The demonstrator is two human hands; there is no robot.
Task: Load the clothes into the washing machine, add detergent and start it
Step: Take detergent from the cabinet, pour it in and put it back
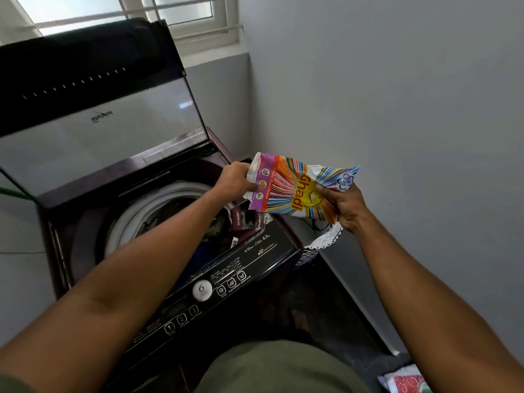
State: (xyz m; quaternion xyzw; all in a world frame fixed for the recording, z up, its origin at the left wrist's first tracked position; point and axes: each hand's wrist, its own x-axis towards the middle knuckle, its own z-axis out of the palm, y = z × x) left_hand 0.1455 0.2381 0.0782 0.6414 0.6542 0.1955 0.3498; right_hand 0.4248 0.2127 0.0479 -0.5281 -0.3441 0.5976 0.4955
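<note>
head view: both hands hold a detergent packet (295, 191) over the washing machine (158, 222); left hand (234, 180) pinches its top edge, right hand (344, 207) grips its bottom. clothes (209, 231) fill the drum beneath the raised lid (93, 109). a patterned basket (317, 245) stands beside the wall (397, 109).

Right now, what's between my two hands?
In the head view, the colourful detergent packet spans the gap: the left hand grips its purple end, the right hand its other end, above the washing machine.
</note>
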